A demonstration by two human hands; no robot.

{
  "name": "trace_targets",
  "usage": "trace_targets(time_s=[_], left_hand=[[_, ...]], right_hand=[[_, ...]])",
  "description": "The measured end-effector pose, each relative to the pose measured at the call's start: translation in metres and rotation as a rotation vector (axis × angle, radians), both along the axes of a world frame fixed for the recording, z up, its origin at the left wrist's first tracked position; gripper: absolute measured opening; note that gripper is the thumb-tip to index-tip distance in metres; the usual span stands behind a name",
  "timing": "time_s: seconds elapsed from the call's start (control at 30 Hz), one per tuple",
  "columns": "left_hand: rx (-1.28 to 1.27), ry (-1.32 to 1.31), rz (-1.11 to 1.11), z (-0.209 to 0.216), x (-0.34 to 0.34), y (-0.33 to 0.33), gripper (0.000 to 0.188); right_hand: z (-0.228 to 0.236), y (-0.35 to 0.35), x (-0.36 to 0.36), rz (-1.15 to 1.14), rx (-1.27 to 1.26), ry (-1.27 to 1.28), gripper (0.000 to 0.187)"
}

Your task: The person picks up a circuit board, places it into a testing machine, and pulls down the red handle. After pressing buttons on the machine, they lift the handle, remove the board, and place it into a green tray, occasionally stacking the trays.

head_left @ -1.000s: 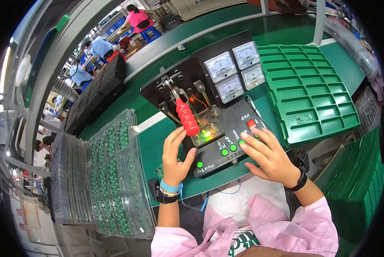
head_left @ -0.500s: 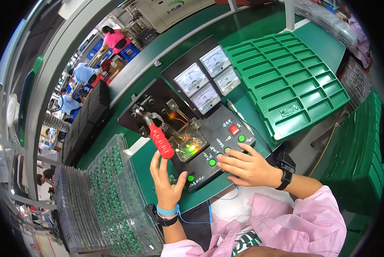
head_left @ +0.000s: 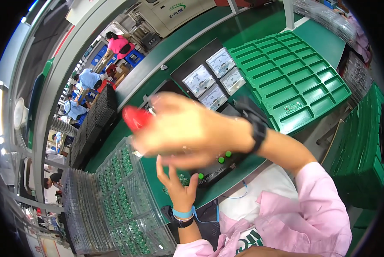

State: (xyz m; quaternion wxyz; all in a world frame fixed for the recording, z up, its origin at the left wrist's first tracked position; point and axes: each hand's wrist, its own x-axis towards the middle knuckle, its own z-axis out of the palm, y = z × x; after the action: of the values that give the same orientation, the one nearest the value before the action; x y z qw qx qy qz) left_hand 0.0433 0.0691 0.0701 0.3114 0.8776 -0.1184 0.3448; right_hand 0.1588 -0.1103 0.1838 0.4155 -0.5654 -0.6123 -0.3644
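The right hand [head_left: 187, 128] — blurred — reaches the red lever handle [head_left: 136, 118] at ten o'clock on the test fixture [head_left: 209, 171]; grip unclear. Left hand [head_left: 177, 186] spread open. The handle looks rigid, light — best grasped around its knob.

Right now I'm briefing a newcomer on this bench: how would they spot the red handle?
Start at the black test box with four white dial meters in the middle of the green bench. Just left of it, the right hand reaches across to the red handle. It is the only bright red part there.
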Motion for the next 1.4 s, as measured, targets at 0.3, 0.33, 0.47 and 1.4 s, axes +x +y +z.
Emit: trace_targets(time_s=[0.3,0.33,0.47,1.4], left_hand=[[0.238,0.431,0.449,-0.016,-0.042,0.055,0.028],[0.243,0.398,0.441,-0.014,-0.043,0.052,0.026],[0.286,0.353,0.373,-0.017,-0.044,0.042,0.023],[0.437,0.299,-0.226,0.020,0.030,-0.041,0.048]], right_hand=[[-0.033,0.000,0.000,-0.266,0.009,-0.069,0.024],[-0.044,-0.017,-0.016,-0.240,-0.242,-0.042,0.017],[-0.089,-0.021,-0.019,-0.448,-0.709,0.041,0.013],[-0.116,-0.228,-0.032,-1.138,-0.520,0.628,0.026]])
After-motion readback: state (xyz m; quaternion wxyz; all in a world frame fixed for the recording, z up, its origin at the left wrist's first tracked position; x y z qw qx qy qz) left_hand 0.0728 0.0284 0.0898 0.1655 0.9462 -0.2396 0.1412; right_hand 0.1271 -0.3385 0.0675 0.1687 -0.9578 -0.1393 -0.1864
